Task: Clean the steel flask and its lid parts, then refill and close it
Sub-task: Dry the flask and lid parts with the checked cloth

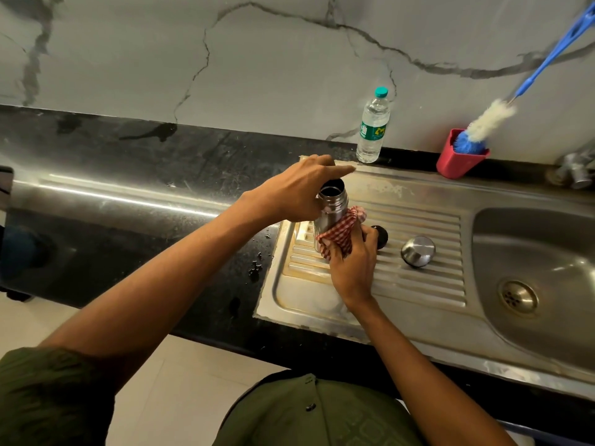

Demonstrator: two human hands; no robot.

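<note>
The open steel flask (333, 206) stands upright on the ribbed drainboard (418, 233). My left hand (297, 188) grips the flask near its open mouth, index finger stretched out over the top. My right hand (352, 262) holds a red-and-white checked cloth (341, 231) wrapped against the flask's lower body, which it hides. A black stopper (381, 236) lies just right of my right hand, partly behind it. The steel cup lid (418, 251) sits upside down further right on the drainboard.
A clear plastic water bottle (373, 127) with a teal cap stands at the back wall. A red holder (460, 156) carries a blue-handled bottle brush (492, 119). The sink basin (531, 275) lies right, a tap (576, 170) behind it. Water drops dot the black counter (128, 188).
</note>
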